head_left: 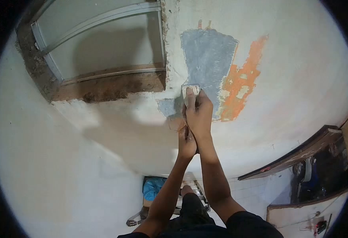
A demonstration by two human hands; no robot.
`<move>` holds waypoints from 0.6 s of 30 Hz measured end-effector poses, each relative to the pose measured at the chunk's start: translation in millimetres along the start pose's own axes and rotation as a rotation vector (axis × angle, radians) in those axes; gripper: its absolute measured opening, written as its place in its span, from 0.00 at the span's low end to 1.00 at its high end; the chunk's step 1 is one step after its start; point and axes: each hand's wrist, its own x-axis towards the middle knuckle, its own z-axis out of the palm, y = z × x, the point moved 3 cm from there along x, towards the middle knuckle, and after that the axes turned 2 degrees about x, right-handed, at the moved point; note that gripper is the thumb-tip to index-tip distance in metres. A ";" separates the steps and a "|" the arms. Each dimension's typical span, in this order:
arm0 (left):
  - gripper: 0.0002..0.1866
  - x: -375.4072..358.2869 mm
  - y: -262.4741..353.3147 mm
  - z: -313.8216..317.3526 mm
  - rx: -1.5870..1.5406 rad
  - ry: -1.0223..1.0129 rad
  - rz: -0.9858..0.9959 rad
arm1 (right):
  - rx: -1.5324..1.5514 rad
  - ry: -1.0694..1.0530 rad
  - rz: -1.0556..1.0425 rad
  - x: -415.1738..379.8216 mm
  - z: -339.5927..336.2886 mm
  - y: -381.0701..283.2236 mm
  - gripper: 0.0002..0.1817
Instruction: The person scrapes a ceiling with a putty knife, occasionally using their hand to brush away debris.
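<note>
Both of my hands are together on a putty-crusted scraper (191, 89), its flat end against the wall (138, 131). My right hand (199, 117) is closed round its upper part, with fingers near the blade. Just below and to the left, my left hand (186, 143) is wrapped round the lower part of the same tool. The scraper touches the lower left side of a grey patch (209, 55). An orange patch (241, 91) with pale spots lies to the right of the grey one.
A framed window opening (110, 83) with a rough brown sill is at the upper left. Below are a blue bag (153, 187), a ladder (201, 190) by my legs and a tiled floor (245, 190). At the lower right, a doorway shows a motorbike (309, 174).
</note>
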 end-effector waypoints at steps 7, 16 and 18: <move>0.13 -2.2 26.0 -2.7 0.170 -0.010 -0.005 | 0.010 0.026 0.035 -4.8 5.9 -5.2 0.17; 0.13 2.0 24.7 0.2 0.210 0.037 0.207 | 0.154 -0.008 0.118 0.0 5.9 -5.2 0.16; 0.14 -4.5 23.7 -1.4 0.173 0.035 0.055 | 0.140 0.022 0.077 -6.2 4.7 1.2 0.16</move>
